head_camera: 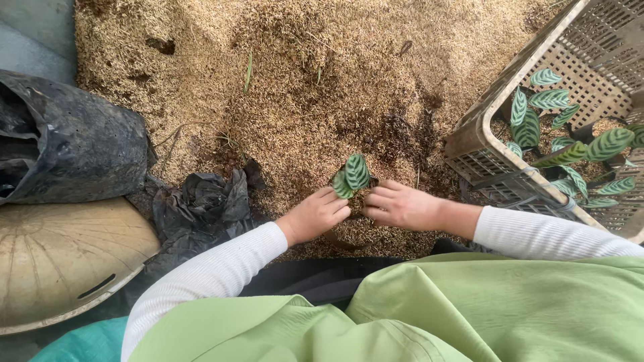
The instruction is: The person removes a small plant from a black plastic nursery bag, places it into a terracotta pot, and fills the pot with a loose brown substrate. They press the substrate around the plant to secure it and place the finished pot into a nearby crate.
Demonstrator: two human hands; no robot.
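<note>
seedling: stem base and roots hidden behind the two hands and the husk fill; only striped leaves show. left hand: fingers curl under at the tips, contact with the stem cannot be told. right hand: palm side hidden, thumb out of sight. small pot under the hands: only a dark sliver of rim visible. plastic crate: cut off by top and right edges; pots of the plants inside mostly hidden by leaves. black grow bag: cut off at left edge. round tan lid: cut off left. husk heap: extent past top edge unknown.
</note>
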